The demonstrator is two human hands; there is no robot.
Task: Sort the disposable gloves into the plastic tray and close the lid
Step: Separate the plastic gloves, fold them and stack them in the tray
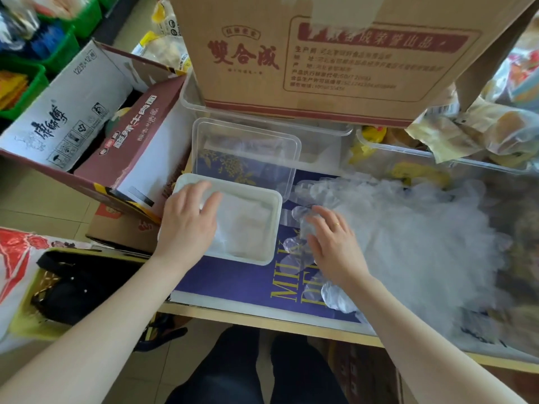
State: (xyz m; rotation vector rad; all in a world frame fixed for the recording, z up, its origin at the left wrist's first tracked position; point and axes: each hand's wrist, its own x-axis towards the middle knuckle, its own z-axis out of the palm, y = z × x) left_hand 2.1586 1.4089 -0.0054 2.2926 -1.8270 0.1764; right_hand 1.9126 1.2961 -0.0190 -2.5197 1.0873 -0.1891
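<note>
Approx. midway: plastic tray point(271, 199) on table already holds some gloves, left hand point(189, 220) pressing them flat, fingers straight. Right hand point(332, 243), fingers relaxed, touches loose glove pile point(408, 228) beside tray. Clear lid point(245, 153) behind tray, not on.

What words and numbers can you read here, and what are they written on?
"雙合成": big brown cardboard box; its small print is too blurred to read.
"康師傅" and "122g×12": white carton.
"牛肉面": dark red noodle box; the other words are unclear.
"MIL...": gold letters on the blue mat, partly hidden by the right hand and gloves.
</note>
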